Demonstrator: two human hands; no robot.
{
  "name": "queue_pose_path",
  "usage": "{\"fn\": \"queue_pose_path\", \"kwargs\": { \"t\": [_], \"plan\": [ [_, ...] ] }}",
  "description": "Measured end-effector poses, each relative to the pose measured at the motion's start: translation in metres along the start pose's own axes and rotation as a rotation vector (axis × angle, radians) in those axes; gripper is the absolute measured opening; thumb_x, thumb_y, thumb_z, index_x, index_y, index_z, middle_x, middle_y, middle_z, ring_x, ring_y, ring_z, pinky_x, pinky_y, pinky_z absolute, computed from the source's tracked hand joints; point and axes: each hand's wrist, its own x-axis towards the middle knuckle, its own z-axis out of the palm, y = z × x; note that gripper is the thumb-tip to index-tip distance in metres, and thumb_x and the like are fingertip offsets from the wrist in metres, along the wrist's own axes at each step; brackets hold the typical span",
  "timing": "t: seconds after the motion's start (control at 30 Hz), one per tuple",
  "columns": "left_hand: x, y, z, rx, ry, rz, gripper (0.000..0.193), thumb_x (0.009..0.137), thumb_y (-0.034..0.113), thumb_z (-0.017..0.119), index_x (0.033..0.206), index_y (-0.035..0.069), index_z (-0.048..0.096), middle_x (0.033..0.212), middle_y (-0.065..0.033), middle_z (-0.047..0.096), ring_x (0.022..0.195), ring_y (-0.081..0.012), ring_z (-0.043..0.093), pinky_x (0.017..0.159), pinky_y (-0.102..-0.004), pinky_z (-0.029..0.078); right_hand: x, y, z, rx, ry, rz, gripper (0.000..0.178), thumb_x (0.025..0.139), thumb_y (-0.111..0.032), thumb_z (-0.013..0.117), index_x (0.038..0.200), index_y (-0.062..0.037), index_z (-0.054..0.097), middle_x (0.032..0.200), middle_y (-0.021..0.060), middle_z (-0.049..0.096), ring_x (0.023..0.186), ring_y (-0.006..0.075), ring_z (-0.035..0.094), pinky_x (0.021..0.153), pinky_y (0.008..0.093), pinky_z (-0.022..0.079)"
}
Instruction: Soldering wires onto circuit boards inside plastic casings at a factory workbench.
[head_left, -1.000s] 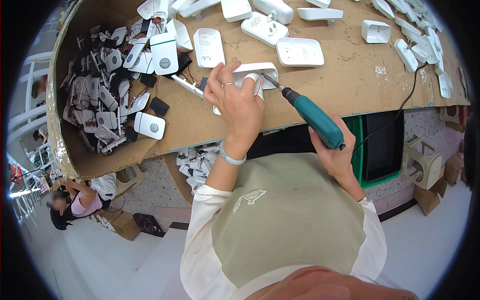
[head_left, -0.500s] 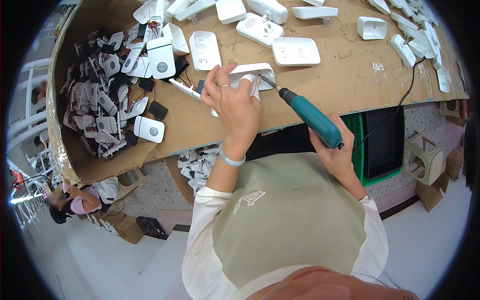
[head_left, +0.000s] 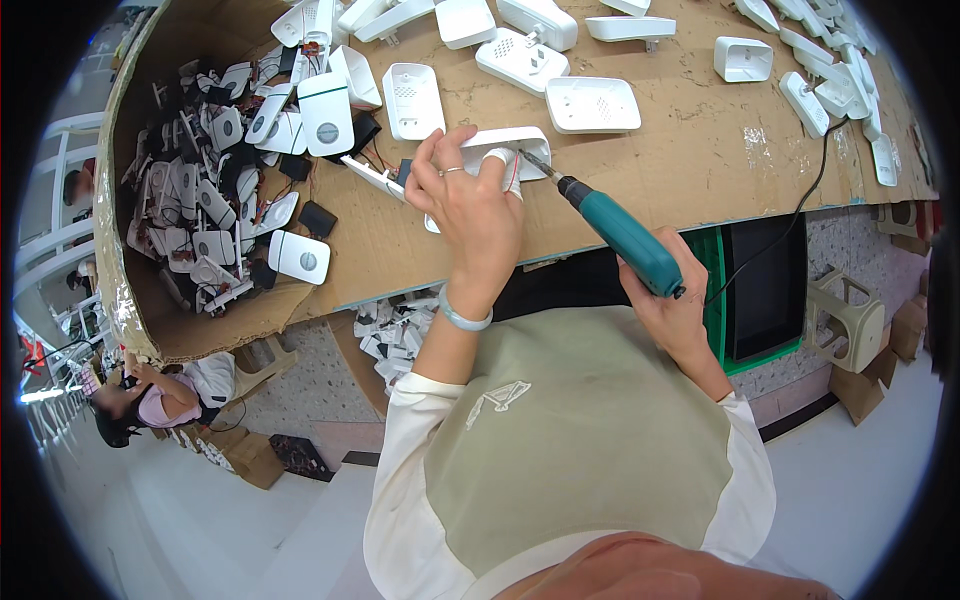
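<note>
My right hand (head_left: 668, 310) is wrapped round a teal electric screwdriver (head_left: 628, 238) with a black cord. Its thin bit reaches into a white plastic housing (head_left: 535, 141), which lies tilted on the cardboard-covered bench. From the left, my left hand (head_left: 476, 225) grips that housing, fingers at its far edge and a white-wrapped thumb inside, close to the bit tip. A bit of red wire shows by the thumb. Just left of the hand lies a white cover (head_left: 373, 179) with wires and a black block. The screw, if any, is too small to make out.
At the left a cardboard box (head_left: 122, 260) holds many white covers with wires and black blocks. Empty white housings (head_left: 592, 105) lie beyond my hands, with more at the far right. Below the bench stand a green crate (head_left: 745, 362) and a stool (head_left: 848, 318). A person sits far left.
Hardly anything differs. My hands, the screwdriver and the housing keep their places, apart from a very slight shift of the whole view.
</note>
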Motion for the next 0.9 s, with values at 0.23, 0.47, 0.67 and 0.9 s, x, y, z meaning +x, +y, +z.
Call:
{"fn": "queue_pose_path", "kwargs": {
  "t": [0.23,0.47,0.67,0.9],
  "plan": [
    [0.000,0.000,0.000,0.006,-0.004,0.004,0.016,0.073,0.004,0.078,0.089,0.005,0.078,0.129,-0.0108,0.061,0.129,-0.0374,0.044,0.107,-0.0537,0.028,-0.006,-0.010,-0.003,0.092,0.106,-0.022,0.026,0.080,0.006,0.077,0.103,0.0015,0.066,0.093,0.0141,0.068,0.081,0.0276,0.066,0.074,0.0319,0.052],
    [0.000,0.000,0.000,0.002,-0.001,0.007,0.015,0.073,0.006,0.080,0.088,0.005,0.079,0.130,-0.0106,0.060,0.129,-0.0375,0.044,0.106,-0.0538,0.028,-0.017,-0.019,-0.016,0.164,0.198,0.088,0.020,0.082,0.005,0.077,0.100,0.0033,0.068,0.093,0.0112,0.068,0.082,0.0197,0.065,0.075,0.0297,0.051],
    [0.001,0.000,-0.006,0.039,-0.006,0.014,0.018,0.072,0.008,0.084,0.090,0.006,0.079,0.130,-0.0125,0.060,0.128,-0.0384,0.044,0.106,-0.0547,0.030,-0.021,-0.020,-0.017,0.175,0.171,0.068,0.021,0.082,0.005,0.076,0.102,0.0038,0.068,0.093,0.0108,0.068,0.080,0.0187,0.064,0.073,0.0291,0.050],
    [-0.016,-0.002,-0.029,-0.212,0.117,0.015,0.029,0.072,0.019,0.092,0.095,0.007,0.078,0.128,-0.0144,0.062,0.121,-0.0371,0.050,0.099,-0.0459,0.041,-0.023,-0.019,-0.018,0.170,0.172,0.081,0.021,0.082,0.005,0.076,0.102,0.0033,0.068,0.092,0.0104,0.068,0.079,0.0188,0.064,0.073,0.0291,0.050]
  ]
}}
